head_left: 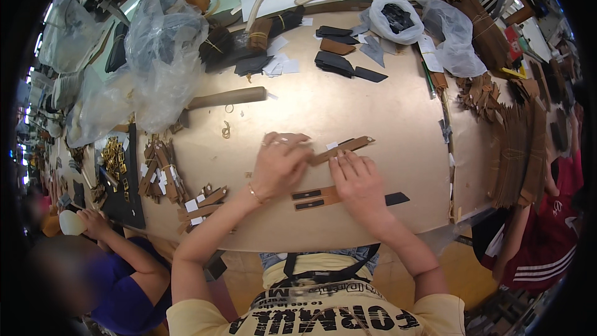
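A brown leather strip (pixel 349 148) with a pointed far end lies slanted on the table in front of me, with a small white tag (pixel 331 145) at its edge. My right hand (pixel 359 180) holds it down, the fingertips pressed together on its near edge. At the strip's left end is my left hand (pixel 281 163), fingers bent and blurred; what they hold, if anything, is hidden. Under and beside my right wrist lie two more brown strips (pixel 331 191) with dark inlays, and a black strip end (pixel 397 198) sticks out to the right.
Bundled brown strips (pixel 163 171), gold-coloured buckles (pixel 114 157) and tagged pieces (pixel 202 206) lie to the left. Black pieces (pixel 334 63) and a plastic bag (pixel 396 20) stand at the back. Stacked brown strips (pixel 513 155) fill the right side. Co-workers sit left (pixel 134 274) and right (pixel 541 242).
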Motion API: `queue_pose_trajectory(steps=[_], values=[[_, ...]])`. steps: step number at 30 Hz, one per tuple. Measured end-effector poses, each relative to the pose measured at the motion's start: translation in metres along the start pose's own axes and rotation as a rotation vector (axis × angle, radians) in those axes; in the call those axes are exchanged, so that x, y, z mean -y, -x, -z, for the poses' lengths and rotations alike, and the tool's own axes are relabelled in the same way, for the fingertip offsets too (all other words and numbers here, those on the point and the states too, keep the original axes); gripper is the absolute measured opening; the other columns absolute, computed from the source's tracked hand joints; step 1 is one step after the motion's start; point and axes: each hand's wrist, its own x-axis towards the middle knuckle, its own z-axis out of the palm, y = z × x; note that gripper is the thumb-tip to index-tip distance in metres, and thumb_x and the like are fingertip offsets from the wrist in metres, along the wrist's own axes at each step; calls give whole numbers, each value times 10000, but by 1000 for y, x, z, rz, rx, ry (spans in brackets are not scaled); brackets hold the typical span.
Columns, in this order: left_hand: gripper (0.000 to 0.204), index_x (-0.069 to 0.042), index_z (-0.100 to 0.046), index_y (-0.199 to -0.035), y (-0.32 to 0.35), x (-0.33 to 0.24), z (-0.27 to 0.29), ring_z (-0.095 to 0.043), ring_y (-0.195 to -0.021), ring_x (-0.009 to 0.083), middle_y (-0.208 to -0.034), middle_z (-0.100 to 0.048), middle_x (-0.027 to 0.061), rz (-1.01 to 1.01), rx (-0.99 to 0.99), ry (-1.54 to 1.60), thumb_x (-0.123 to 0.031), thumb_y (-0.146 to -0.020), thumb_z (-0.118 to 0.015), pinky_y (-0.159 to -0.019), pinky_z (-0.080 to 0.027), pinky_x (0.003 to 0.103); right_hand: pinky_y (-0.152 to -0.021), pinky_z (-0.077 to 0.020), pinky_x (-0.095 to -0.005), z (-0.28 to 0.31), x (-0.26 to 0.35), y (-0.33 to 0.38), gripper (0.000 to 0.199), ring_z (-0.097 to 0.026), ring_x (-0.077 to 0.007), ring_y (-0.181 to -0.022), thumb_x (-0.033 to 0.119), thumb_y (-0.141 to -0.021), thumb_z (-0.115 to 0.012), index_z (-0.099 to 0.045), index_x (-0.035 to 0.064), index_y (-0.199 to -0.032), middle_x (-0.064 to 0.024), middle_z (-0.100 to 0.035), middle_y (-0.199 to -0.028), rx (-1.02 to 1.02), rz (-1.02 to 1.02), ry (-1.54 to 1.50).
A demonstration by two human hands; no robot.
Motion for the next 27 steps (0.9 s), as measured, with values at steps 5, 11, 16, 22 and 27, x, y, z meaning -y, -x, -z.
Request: queue_pose_trajectory(steps=[5,11,16,22,27], values=[[272,-83,-677,-1096,5,-13,-7,-551,-1168,272,-1315,-569,94,10,58,14,-111,-827,-644,-978,-423,437,-1002,-444,-425,-2,10,0,349,-616,-302,-1140,109,-801,-601,-668,-42,-1108,-203,-689,-1137,29,28,120],[266,-91,-667,-1087,-6,-28,-12,-505,-1240,314,-1353,-534,146,-19,162,-217,-126,-823,-656,-1015,-415,444,-983,-394,-411,12,-35,-9,366,-594,-234,-1097,143,-799,-699,-678,66,-1156,-104,-685,-1077,-45,-151,-345],[269,-70,-653,-1065,-23,-31,-13,-504,-1245,335,-1340,-536,175,106,148,-88,-201,-832,-684,-1046,-377,464,-894,-390,-386,9,-49,-17,275,-592,-240,-1011,182,-877,-699,-681,77,-1131,-62,-662,-981,-69,-387,-458],[308,-96,-645,-1102,-24,-37,-18,-598,-1117,276,-1129,-655,112,301,-127,228,-219,-834,-733,-1022,-367,455,-816,-443,-347,4,-43,-17,151,-623,-210,-838,121,-866,-720,-710,42,-994,-98,-662,-889,10,-436,-750],[195,-59,-706,-980,-12,-30,9,-680,-791,243,-795,-692,84,349,21,477,-183,-834,-742,-861,-470,396,-794,-480,-295,14,-23,-12,206,-585,-148,-821,60,-850,-744,-694,9,-1044,-43,-659,-871,23,-500,-969]])
